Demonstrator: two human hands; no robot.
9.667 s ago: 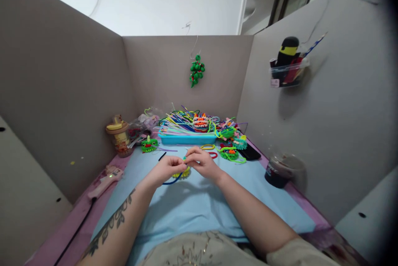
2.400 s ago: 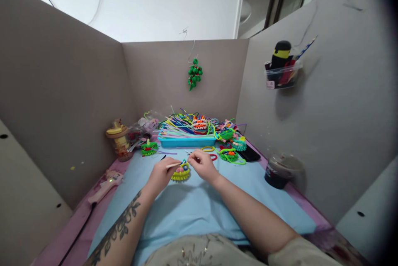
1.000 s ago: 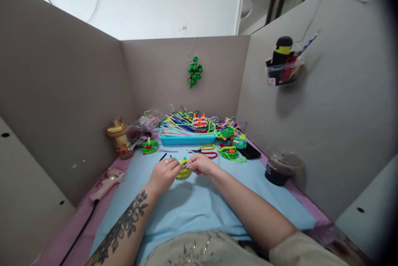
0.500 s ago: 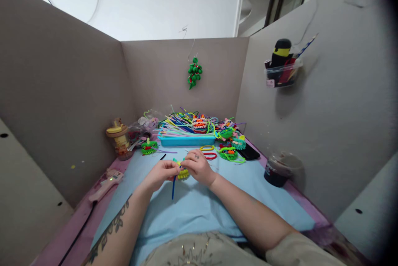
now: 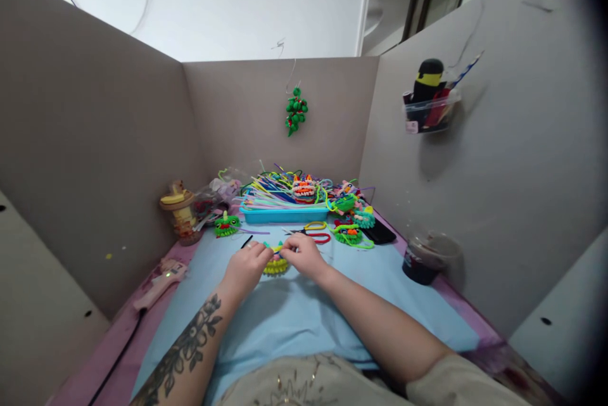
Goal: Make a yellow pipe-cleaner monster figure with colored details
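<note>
Between my hands is a small fuzzy figure of yellow pipe cleaner (image 5: 275, 268), with teal tips on top and a bit of pink in its middle. A short stretch of blue pipe cleaner (image 5: 278, 253) crosses its upper part. My left hand (image 5: 247, 265) is closed in a pinch at the figure's upper left, back of the hand up. From the other side, my right hand (image 5: 304, 255) pinches at the blue strand's right end. The fingertips partly cover the strand's ends. Just beyond my right hand lie scissors (image 5: 322, 238) with red and yellow handles.
A blue tray (image 5: 285, 216) full of pipe cleaners stands at the back. Green figures (image 5: 227, 225) sit on both sides, with a black phone (image 5: 381, 232) at right. A glue gun (image 5: 159, 285) lies left, a dark cup (image 5: 420, 264) right. Grey panels surround the table.
The blue pipe cleaner's long end no longer hangs below my left hand. That hand has rolled over, back upward, and the figure shows more. My right hand shifted slightly, uncovering the scissors.
</note>
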